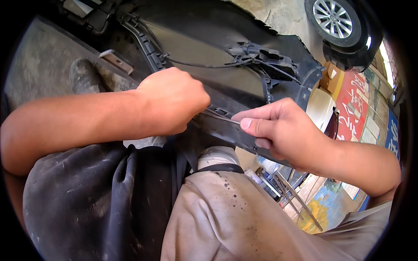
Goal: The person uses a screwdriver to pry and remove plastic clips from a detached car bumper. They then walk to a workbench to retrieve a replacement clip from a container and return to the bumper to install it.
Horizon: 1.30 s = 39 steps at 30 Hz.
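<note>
A large black plastic car bumper (191,41) lies in front of me with its inner side showing. My left hand (174,100) is closed in a fist over the bumper's near edge, back of the hand upward. From it runs a thin metal rod (220,117) toward my right hand (278,128). The right thumb and fingers pinch the rod's other end beside a row of slots in the bumper edge. Whatever lies inside my left fist is hidden. A black cable (204,66) crosses the bumper to a black bracket (265,58) fixed on it.
A car wheel (333,19) stands at the far right. Near it are a cardboard box (333,78) and a red sign (352,104). Thin sticks (300,202) and bottles (267,182) sit below my right forearm. A grey bracket (116,61) lies left of the bumper, near my shoe (87,76).
</note>
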Available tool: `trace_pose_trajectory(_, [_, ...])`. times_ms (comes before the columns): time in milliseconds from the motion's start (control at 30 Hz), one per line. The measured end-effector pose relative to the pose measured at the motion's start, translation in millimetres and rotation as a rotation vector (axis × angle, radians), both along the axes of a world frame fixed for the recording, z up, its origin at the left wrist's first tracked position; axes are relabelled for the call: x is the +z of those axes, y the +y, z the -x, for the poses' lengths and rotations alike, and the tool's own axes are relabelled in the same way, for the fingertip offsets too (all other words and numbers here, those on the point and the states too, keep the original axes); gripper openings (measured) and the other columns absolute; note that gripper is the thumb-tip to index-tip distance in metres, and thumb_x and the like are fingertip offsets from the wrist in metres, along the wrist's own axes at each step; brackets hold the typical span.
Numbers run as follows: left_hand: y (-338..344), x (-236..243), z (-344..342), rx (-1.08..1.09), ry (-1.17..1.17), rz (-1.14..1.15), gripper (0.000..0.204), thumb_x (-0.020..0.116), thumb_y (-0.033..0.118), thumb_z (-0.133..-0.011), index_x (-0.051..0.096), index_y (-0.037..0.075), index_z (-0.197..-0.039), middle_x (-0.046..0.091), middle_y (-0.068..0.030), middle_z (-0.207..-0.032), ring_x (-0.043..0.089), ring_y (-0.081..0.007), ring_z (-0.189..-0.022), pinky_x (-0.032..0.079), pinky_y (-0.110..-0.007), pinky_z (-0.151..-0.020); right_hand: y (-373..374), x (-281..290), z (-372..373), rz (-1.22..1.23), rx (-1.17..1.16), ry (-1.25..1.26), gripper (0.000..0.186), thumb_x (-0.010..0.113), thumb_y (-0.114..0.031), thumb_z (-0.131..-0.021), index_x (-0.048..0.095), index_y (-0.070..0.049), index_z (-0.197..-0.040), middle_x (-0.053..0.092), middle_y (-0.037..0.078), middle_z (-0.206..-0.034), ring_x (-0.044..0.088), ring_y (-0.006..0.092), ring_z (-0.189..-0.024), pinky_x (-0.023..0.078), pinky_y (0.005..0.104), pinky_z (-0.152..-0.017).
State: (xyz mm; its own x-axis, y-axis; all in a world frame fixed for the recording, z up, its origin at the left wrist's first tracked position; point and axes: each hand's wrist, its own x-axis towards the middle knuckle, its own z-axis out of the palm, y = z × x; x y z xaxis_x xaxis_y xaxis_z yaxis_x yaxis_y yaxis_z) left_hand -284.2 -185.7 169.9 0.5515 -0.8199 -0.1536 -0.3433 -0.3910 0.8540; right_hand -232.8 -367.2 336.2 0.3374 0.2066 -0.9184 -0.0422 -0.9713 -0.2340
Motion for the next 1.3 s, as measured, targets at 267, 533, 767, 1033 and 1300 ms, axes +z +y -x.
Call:
trace_pose_trajectory(267, [-1, 11, -2, 0.068, 0.021, -0.046, 0.009, 0.069, 0.002, -0.071, 0.074, 0.002, -0.078, 0.073, -0.0186, -0.081, 0.072, -0.0398, -0.084, 0.058, -0.047, -0.075, 6, 37, -6, -0.181, 1.317, -0.393, 0.038, 0.067, -0.019, -0.084, 0.074, -0.009, -0.12, 0.055, 0.004, -0.07, 0.058, 0.0195, -0.056, 0.045, 0.0311, -0.044])
trace_pose_trajectory(533, [-3, -1, -1, 0.031, 0.006, -0.039, 0.01, 0.075, 0.009, -0.07, 0.073, 0.002, -0.078, 0.072, -0.0192, -0.081, 0.072, -0.0398, -0.084, 0.059, -0.047, -0.076, 3, 5, -17, 0.07, -0.007, 0.059, 0.029, 0.067, -0.013, -0.095, 0.072, 0.005, -0.118, 0.074, 0.018, -0.096, 0.072, 0.0256, -0.082, 0.057, 0.0356, -0.07])
trace_pose_trajectory(767, [2, 14, -3, 0.094, -0.001, 0.023, 0.009, 0.07, 0.0, -0.07, 0.073, 0.0, -0.078, 0.072, -0.0204, -0.082, 0.072, -0.0406, -0.083, 0.058, -0.047, -0.075, 0, 21, -14, 0.018, 0.383, -0.076, 0.031, 0.067, -0.012, -0.089, 0.073, 0.0, -0.117, 0.061, 0.008, -0.075, 0.059, 0.016, -0.064, 0.046, 0.0296, -0.052])
trace_pose_trajectory(1033, [-2, 3, -1, 0.063, 0.006, 0.003, 0.007, 0.07, 0.0, -0.07, 0.072, 0.0, -0.076, 0.072, -0.0201, -0.08, 0.072, -0.0402, -0.083, 0.058, -0.047, -0.074, 17, 9, -20, 0.245, -0.106, 0.133, 0.016, 0.066, -0.017, -0.091, 0.072, -0.002, -0.088, 0.053, 0.001, -0.067, 0.047, 0.012, -0.056, 0.037, 0.0301, -0.047])
trace_pose_trajectory(1300, [-3, 4, 0, 0.115, -0.016, 0.009, 0.014, 0.079, 0.012, -0.068, 0.072, 0.002, -0.076, 0.071, -0.0195, -0.077, 0.071, -0.0396, -0.081, 0.058, -0.047, -0.074, 3, 25, -14, -0.242, 1.319, -0.452, 0.02, 0.066, -0.019, -0.092, 0.071, -0.001, -0.099, 0.052, 0.002, -0.068, 0.053, 0.0157, -0.055, 0.04, 0.0314, -0.047])
